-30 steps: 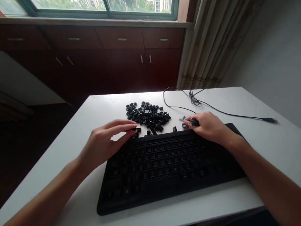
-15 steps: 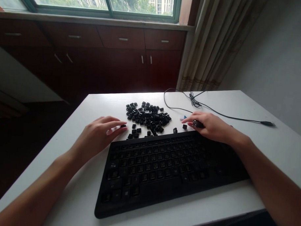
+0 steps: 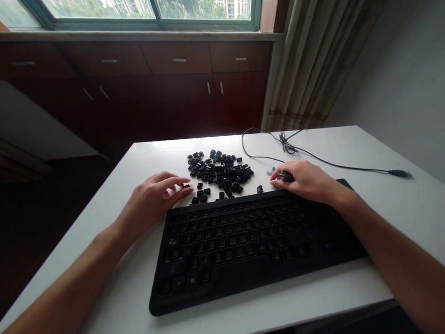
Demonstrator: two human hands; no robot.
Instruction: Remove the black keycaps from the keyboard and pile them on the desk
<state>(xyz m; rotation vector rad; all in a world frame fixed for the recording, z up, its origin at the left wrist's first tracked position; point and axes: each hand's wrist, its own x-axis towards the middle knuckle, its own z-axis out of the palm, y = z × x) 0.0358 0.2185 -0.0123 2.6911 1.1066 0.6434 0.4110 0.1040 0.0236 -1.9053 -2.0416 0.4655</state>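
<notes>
My left hand (image 3: 156,196) is by the far left corner of the black keyboard (image 3: 233,265), a small black keycap (image 3: 186,186) pinched between its thumb and a fingertip. Many of the keyboard's key positions show bare sockets, while some keycaps are still in place near its front. My right hand (image 3: 302,179) is bent over the keyboard's far edge. Its fingers are closed around dark keycaps (image 3: 286,176), partly hidden in the palm. A pile of loose black keycaps (image 3: 222,169) lies between the hands, with one single keycap (image 3: 259,189) against the keyboard's back edge.
A black cable (image 3: 332,164) with a tied bundle runs across the back of the white table (image 3: 389,202). A small blue and white piece (image 3: 271,170) lies beside my right fingertips. Beyond the table are dark red cabinets (image 3: 174,97), a window and a curtain (image 3: 306,67).
My right thumb and fingertips have come together where a lone keycap lay, and that keycap no longer shows. The left hand has hardly changed its pinch. The whole view has shifted slightly.
</notes>
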